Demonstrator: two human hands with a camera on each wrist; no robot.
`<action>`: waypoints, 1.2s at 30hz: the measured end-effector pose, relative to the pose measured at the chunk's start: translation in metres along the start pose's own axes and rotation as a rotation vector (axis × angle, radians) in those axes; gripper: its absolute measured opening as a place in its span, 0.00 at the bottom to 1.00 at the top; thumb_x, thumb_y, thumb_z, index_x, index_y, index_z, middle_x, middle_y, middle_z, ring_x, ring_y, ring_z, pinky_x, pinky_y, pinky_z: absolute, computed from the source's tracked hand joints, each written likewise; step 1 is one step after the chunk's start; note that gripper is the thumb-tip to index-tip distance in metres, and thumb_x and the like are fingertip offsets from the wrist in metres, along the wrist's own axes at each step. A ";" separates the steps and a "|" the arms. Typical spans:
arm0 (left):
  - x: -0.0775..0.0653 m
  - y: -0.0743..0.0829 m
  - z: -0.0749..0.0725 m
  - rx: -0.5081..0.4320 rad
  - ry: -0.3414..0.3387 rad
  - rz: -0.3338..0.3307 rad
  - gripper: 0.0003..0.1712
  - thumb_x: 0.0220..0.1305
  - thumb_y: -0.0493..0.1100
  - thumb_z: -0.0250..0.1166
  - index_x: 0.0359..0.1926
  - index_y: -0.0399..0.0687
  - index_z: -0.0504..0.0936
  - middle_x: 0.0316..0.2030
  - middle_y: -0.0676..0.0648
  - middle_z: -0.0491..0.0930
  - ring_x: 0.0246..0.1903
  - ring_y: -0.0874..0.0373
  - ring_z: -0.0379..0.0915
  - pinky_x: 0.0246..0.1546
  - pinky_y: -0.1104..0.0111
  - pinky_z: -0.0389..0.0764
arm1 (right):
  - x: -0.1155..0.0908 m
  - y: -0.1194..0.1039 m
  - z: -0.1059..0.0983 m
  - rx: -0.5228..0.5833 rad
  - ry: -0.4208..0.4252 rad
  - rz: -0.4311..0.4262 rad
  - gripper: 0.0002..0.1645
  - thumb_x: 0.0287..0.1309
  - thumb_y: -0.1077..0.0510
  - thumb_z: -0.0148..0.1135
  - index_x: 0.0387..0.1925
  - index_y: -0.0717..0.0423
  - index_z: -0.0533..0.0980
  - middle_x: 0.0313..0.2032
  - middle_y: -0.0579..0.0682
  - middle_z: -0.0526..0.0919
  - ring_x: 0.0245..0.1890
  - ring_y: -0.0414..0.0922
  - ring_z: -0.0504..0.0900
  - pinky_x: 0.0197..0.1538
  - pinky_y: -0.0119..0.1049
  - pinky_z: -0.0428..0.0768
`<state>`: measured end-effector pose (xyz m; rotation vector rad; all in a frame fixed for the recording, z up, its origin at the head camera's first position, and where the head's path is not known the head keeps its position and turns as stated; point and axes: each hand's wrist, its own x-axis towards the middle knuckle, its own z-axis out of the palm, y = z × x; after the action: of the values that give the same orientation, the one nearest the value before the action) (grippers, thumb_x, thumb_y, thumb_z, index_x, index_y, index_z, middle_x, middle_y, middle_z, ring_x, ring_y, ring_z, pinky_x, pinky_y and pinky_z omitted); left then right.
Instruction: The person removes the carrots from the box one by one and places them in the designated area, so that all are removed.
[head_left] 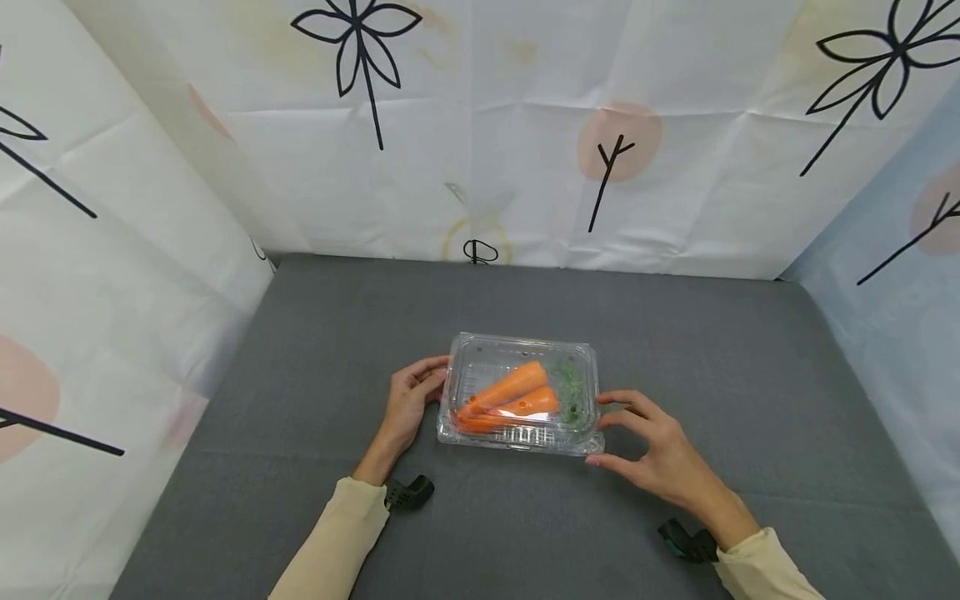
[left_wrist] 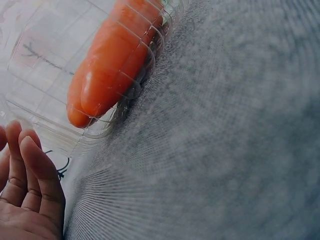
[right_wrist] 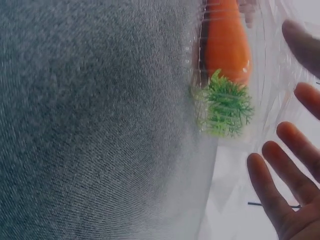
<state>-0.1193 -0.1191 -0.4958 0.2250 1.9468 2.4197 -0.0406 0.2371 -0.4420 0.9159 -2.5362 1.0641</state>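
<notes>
Your left hand (head_left: 411, 398) rests at the left end of the clear plastic container (head_left: 521, 393), fingers loosely extended and just meeting its edge, not wrapped round it. Your right hand (head_left: 660, 454) sits at the container's right near corner, fingers spread and relaxed; whether the tips actually touch the plastic, you cannot tell. The container lies shut, near the middle of the grey mat (head_left: 300, 350), with carrots (head_left: 510, 396) inside, tips to the left, green tops (head_left: 570, 387) to the right. Patterned white sheets (head_left: 487, 125) wall the mat on the far side and both flanks, well apart from the container.
</notes>
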 end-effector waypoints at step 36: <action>-0.001 0.001 -0.003 0.079 0.021 0.005 0.17 0.69 0.28 0.62 0.56 0.22 0.79 0.35 0.50 0.84 0.28 0.65 0.79 0.29 0.74 0.81 | 0.024 -0.009 0.004 -0.083 0.159 -0.403 0.19 0.77 0.53 0.52 0.32 0.58 0.80 0.34 0.48 0.79 0.35 0.44 0.76 0.40 0.32 0.75</action>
<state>-0.1186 -0.1223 -0.4950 0.2079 2.0548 2.3607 -0.0535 0.2184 -0.4295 1.2010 -2.1269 0.8620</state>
